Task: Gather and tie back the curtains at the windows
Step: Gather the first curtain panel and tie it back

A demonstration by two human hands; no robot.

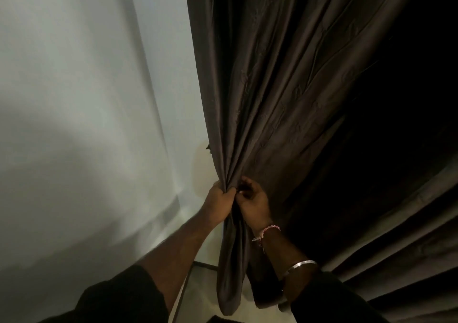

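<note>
- Sleeves, both dark, sit at the bottom, and two bare arms reach up and away from them.
- Left hand (219, 202) is closed tight around the bunched curtain (260, 87).
- Right hand (252, 202) is just beside it, touching it, fingers curled at the same bunch. I cannot tell if it holds a tie.
- Both hands look about as near as each other.
- Curtain runs up and down. It is squeezed thin at the hands, then fans out wide above and to the right.
- Its loose end hangs down between the arms to the floor (205, 288).
- Behind it on the left is a pale wall (86, 87).
</note>
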